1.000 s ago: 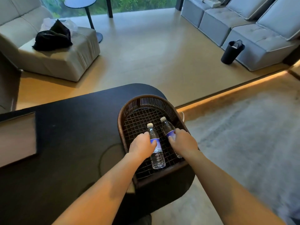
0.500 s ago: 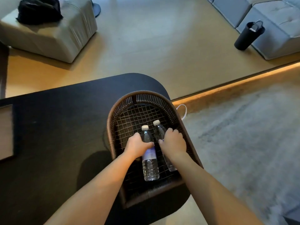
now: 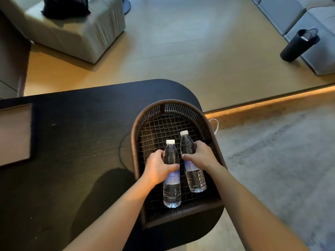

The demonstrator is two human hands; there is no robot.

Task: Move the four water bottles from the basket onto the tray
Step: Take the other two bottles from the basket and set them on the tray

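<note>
A dark woven basket (image 3: pixel 137 134) sits at the right end of the black table (image 3: pixel 81 134). Two clear water bottles with white caps and pale blue labels are over its mesh floor. My left hand (image 3: pixel 157 168) is wrapped around the middle of the left bottle (image 3: pixel 171 192). My right hand (image 3: pixel 201 156) grips the right bottle (image 3: pixel 195 178) around its upper half. Both bottles point their caps away from me. A brown tray (image 3: pixel 14 134) with a dark rim lies at the table's left edge, partly cut off.
Beyond the table lies tan floor with a pale ottoman (image 3: pixel 72 31) carrying a black bag at the back left. A black cylindrical bin (image 3: pixel 297 45) stands by a grey sofa (image 3: pixel 319 24) at the back right. Grey carpet (image 3: pixel 281 160) runs along the right.
Both hands have closed more fully around the bottles and tipped them up from the basket floor. The camera has tilted downward and closer to the basket.
</note>
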